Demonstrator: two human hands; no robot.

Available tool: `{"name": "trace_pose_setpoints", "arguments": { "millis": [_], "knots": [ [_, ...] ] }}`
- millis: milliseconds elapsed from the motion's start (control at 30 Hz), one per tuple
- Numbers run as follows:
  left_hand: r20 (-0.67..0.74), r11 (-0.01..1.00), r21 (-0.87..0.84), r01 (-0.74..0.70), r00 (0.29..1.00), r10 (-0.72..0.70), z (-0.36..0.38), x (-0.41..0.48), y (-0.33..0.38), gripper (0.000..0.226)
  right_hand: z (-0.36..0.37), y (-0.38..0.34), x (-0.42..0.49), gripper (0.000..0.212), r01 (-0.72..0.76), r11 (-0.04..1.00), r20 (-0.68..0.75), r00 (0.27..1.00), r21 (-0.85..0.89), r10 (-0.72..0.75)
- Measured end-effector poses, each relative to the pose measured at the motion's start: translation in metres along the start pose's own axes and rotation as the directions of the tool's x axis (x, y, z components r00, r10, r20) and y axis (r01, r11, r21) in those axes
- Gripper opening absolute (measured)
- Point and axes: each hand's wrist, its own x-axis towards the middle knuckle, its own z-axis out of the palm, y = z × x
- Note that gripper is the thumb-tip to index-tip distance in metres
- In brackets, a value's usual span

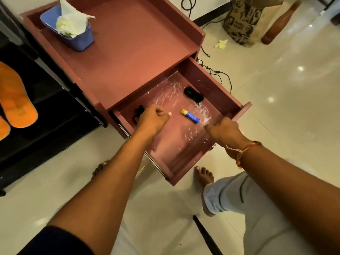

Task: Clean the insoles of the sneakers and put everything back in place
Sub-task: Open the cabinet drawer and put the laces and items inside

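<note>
black item: half hidden by left hand | orange insoles: cut at left edge

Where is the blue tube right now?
In the head view, the blue tube lies inside the open drawer, between the left hand and the right hand.

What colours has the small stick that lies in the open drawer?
The stick has a blue body and a yellow cap; the head view shows it best.
</note>
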Motion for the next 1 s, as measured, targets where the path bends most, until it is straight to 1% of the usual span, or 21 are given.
{"name": "trace_pose_setpoints", "arguments": {
  "millis": [33, 67, 100, 167, 200, 233, 333, 400, 500, 600, 700, 767, 833, 900, 1000],
  "knots": [
    [0.002, 1.000, 0.024, -0.008, 1.000, 0.008, -0.002, -0.004, 0.000, 0.024, 0.003, 0.008, -0.010, 0.061, -0.068, 0.996, -0.053, 0.996, 0.058, 0.071],
    [-0.001, 0.998, 0.055, -0.015, 1.000, 0.015, -0.005, -0.007, 0.000, 0.027, 0.008, 0.015, -0.017, 0.063, -0.135, 0.984, -0.062, 0.988, 0.116, 0.142],
    [-0.004, 0.995, 0.093, -0.024, 1.000, 0.024, -0.007, -0.011, 0.000, 0.029, 0.013, 0.021, -0.024, 0.058, -0.168, 0.966, -0.026, 0.984, 0.194, 0.176],
    [-0.011, 0.986, 0.164, -0.023, 1.000, 0.025, -0.014, -0.018, -0.004, 0.036, 0.020, 0.025, -0.032, 0.033, -0.243, 0.890, 0.141, 0.969, 0.386, 0.204],
    [-0.011, 0.982, 0.190, -0.021, 1.000, 0.024, -0.017, -0.021, -0.006, 0.038, 0.021, 0.023, -0.034, 0.025, -0.284, 0.856, 0.206, 0.955, 0.432, 0.213],
    [-0.014, 0.976, 0.215, -0.023, 1.000, 0.026, -0.020, -0.023, -0.011, 0.039, 0.021, 0.021, -0.034, 0.020, -0.304, 0.837, 0.238, 0.947, 0.455, 0.215],
    [-0.046, 0.963, 0.268, -0.005, 0.999, 0.018, -0.029, -0.028, -0.020, 0.043, 0.024, 0.017, -0.026, 0.016, -0.290, 0.834, 0.199, 0.955, 0.469, 0.221],
    [-0.062, 0.959, 0.284, 0.018, 0.998, 0.000, -0.034, -0.030, -0.024, 0.045, 0.028, 0.016, -0.020, 0.014, -0.283, 0.852, 0.156, 0.959, 0.441, 0.238],
    [-0.098, 0.953, 0.300, 0.032, 0.995, -0.002, -0.037, -0.029, -0.027, 0.045, 0.033, 0.012, -0.011, 0.017, -0.211, 0.922, 0.107, 0.977, 0.323, 0.186],
    [-0.139, 0.953, 0.301, 0.030, 0.990, 0.013, -0.039, -0.026, -0.027, 0.044, 0.043, 0.008, 0.011, 0.007, -0.138, 0.941, 0.153, 0.984, 0.308, 0.094],
    [-0.175, 0.930, 0.366, 0.002, 0.982, 0.067, -0.038, -0.026, -0.025, 0.047, 0.050, -0.007, 0.021, 0.011, -0.104, 0.909, 0.147, 0.988, 0.404, 0.047],
    [-0.193, 0.914, 0.404, -0.017, 0.976, 0.104, -0.038, -0.026, -0.024, 0.050, 0.053, -0.024, 0.018, 0.012, -0.113, 0.854, 0.119, 0.991, 0.507, 0.061],
    [-0.207, 0.901, 0.432, -0.038, 0.968, 0.140, -0.039, -0.027, -0.022, 0.055, 0.059, -0.040, 0.021, 0.015, -0.092, 0.825, 0.105, 0.994, 0.557, 0.039],
    [-0.228, 0.883, 0.465, -0.058, 0.956, 0.182, -0.041, -0.026, -0.020, 0.064, 0.064, -0.053, 0.026, 0.016, -0.073, 0.811, 0.118, 0.993, 0.581, 0.006],
    [-0.246, 0.851, 0.520, -0.071, 0.942, 0.229, -0.045, -0.021, -0.017, 0.082, 0.070, -0.073, 0.032, 0.016, -0.090, 0.763, 0.131, 0.991, 0.640, 0.007]
  ]
}}
